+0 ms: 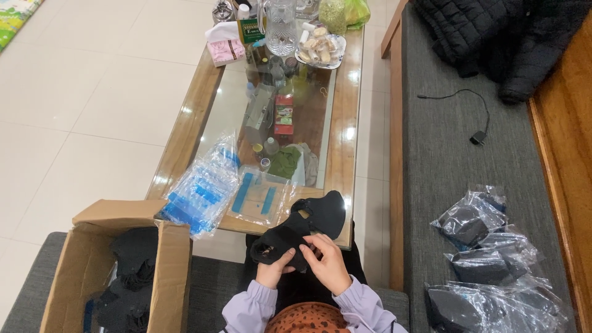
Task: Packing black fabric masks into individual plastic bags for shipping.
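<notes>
Hands (308,259) together, left hand (275,269) and right hand (330,262) both pinch a black mask (308,225) over the table's (345,123) near edge. Folding looks underway. Bagging it would need a sleeve (262,198) off that edge.

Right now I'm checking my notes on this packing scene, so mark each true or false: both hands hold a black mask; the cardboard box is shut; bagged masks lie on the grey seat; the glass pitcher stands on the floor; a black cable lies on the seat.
1. Both hands hold a black mask. True: the left hand and right hand grip the black mask.
2. The cardboard box is shut. False: its flaps are open, with black items inside.
3. Bagged masks lie on the grey seat. True.
4. The glass pitcher stands on the floor. False: it stands on the glass-topped table.
5. A black cable lies on the seat. True.
</notes>
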